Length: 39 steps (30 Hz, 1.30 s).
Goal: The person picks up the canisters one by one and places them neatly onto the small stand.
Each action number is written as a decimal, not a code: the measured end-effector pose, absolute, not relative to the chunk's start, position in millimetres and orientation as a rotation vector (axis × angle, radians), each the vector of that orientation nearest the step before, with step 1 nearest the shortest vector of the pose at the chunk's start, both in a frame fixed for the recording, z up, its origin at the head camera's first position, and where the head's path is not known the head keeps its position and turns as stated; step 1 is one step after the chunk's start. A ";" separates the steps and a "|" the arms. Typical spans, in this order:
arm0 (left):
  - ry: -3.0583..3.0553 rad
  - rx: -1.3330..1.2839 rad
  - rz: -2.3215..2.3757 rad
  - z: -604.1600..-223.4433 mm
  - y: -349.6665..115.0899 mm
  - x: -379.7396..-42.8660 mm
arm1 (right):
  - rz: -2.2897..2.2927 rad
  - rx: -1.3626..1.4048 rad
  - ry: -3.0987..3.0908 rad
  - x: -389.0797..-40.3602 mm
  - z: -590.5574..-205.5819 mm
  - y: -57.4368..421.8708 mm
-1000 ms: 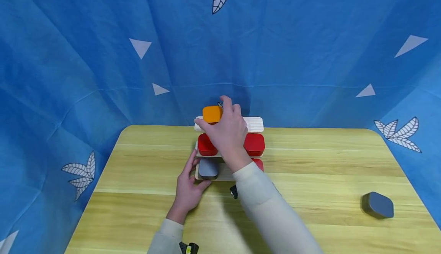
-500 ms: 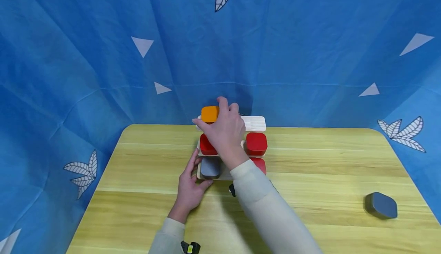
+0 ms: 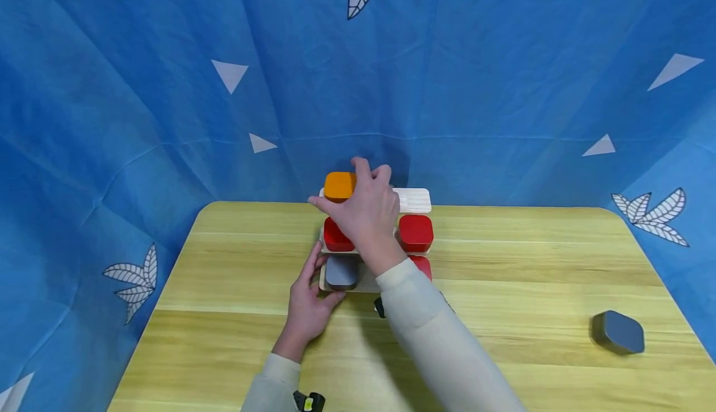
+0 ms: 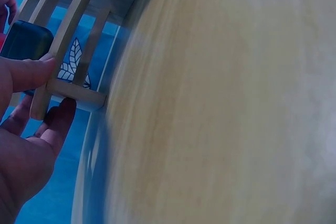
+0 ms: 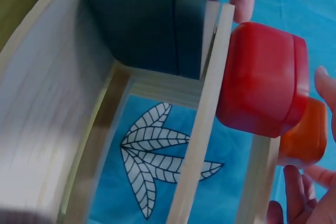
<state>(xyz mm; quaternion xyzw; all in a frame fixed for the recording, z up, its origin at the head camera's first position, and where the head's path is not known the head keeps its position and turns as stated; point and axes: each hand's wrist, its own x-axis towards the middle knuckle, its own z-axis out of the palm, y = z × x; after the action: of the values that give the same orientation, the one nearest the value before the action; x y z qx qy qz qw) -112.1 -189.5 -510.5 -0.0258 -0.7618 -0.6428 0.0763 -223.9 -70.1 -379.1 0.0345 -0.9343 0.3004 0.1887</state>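
A tiered wooden rack (image 3: 414,201) stands at the far middle of the table. On its top tier is an orange rounded box (image 3: 339,186), also visible in the right wrist view (image 5: 304,132). My right hand (image 3: 370,219) reaches across the rack and holds this box between thumb and fingers. My left hand (image 3: 309,306) grips the rack's lower left end; thumb above and fingers below a wooden bar (image 4: 73,40). Just beside it sits a dark grey box (image 3: 341,271) on the bottom tier. A red box (image 3: 337,236), partly behind my right hand, occupies the middle tier's left end.
Another red box (image 3: 416,232) is at the middle tier's right end, with one more red box (image 3: 422,267) below it, partly covered by my right sleeve. A loose dark grey box (image 3: 618,332) lies on the table's right side. Blue cloth (image 3: 475,89) hangs behind the table.
The orange box and my right hand have shifted slightly left along the top tier. My left hand stays at the rack's left end. The head view has shifted a little.
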 end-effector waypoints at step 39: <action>-2.267 -0.082 -1.931 -511.5 -188.6 -111.6 | 1.039 0.176 -2.371 -190.2 -354.3 -23.8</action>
<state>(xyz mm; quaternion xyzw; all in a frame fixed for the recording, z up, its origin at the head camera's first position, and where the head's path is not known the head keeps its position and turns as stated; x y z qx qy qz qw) -111.6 -188.6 -511.5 -0.0275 -0.7584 -0.6461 0.0811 -190.2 -23.8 -354.3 0.0655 -0.8798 0.3857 0.2702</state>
